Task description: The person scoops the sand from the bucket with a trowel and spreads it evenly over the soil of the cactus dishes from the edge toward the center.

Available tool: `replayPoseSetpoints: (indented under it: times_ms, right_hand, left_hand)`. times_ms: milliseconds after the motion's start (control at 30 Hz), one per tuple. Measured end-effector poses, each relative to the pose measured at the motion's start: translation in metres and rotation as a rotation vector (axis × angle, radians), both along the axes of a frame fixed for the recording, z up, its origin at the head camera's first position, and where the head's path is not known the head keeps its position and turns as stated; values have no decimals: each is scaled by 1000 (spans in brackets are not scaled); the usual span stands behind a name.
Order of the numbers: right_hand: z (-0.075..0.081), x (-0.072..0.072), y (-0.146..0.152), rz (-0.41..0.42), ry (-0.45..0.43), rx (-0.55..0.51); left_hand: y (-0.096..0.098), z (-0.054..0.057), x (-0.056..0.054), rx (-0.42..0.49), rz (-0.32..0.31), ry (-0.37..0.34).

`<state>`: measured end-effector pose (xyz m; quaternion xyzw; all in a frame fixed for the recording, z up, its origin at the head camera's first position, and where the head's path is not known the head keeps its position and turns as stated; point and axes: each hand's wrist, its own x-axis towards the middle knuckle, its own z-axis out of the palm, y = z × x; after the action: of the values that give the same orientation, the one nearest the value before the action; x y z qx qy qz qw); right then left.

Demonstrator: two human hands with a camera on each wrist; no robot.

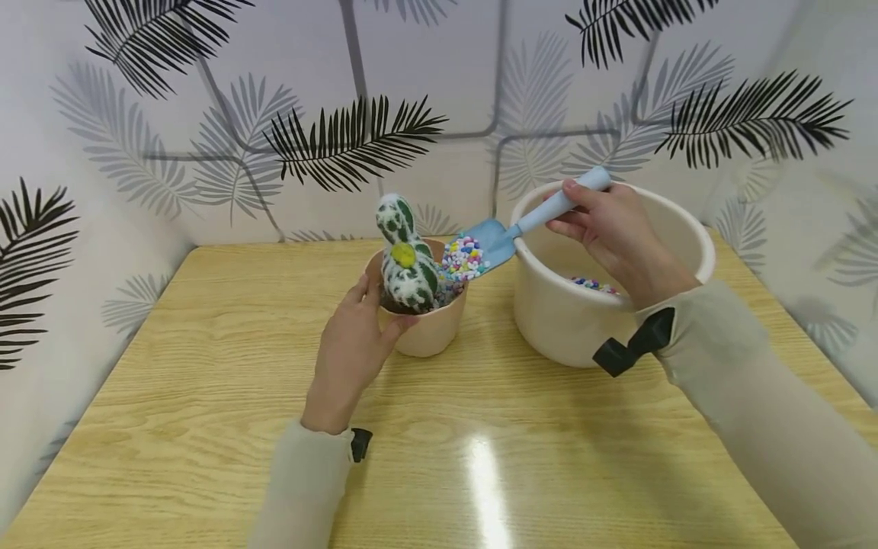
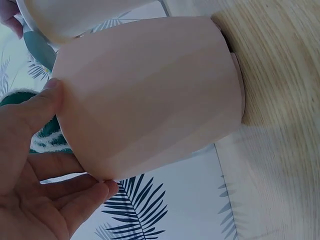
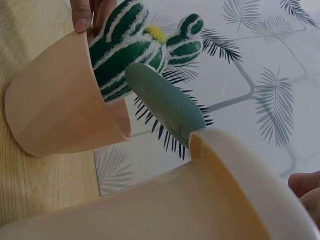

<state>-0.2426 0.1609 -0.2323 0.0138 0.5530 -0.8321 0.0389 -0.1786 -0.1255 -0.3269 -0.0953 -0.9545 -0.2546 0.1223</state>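
Observation:
My left hand (image 1: 353, 335) grips the rim of a peach flower pot (image 1: 432, 332), thumb in front and fingers at the left side. In the pot stands a green cactus (image 1: 409, 278) with white fuzz and a yellow spot. My right hand (image 1: 617, 229) holds the pale blue handle of a small trowel (image 1: 497, 248). Multicoloured beads (image 1: 466, 258) lie on its blade, whose tip is at the pot's right rim. From the right wrist view, the blade's underside (image 3: 165, 102) shows beside the cactus, and only part of my right hand is visible.
A large cream tub (image 1: 559, 316) stands right of the pot, under my right hand, with more coloured beads (image 1: 593, 285) inside. Both stand on a wood-grain table (image 1: 226, 366). Behind it rises a leaf-patterned wall (image 1: 466, 76).

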Motion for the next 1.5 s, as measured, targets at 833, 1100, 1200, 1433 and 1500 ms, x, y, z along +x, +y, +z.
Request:
replayPoseSetpoints:
  times_ms: [833,1100,1200,1433,1500]
  right_hand:
    - [-1,6,-5,-22,40,23]
    - [-1,8,-8,-36,46,39]
    - [-1,8,-8,-40,47,39]
    - [-2,9,-9,-37,51,55]
    - [-2,8,-9,-37,52,53]
  left_hand:
    - [-9,-7,-4,140,-29,-126]
    - [-10,-3,-1,70,-28,-109]
    - [-12,0,0,37,-51,-89]
    - [-13,4,2,-41,-36,-77]
    - [-11,5,3,-51,-24,-62]
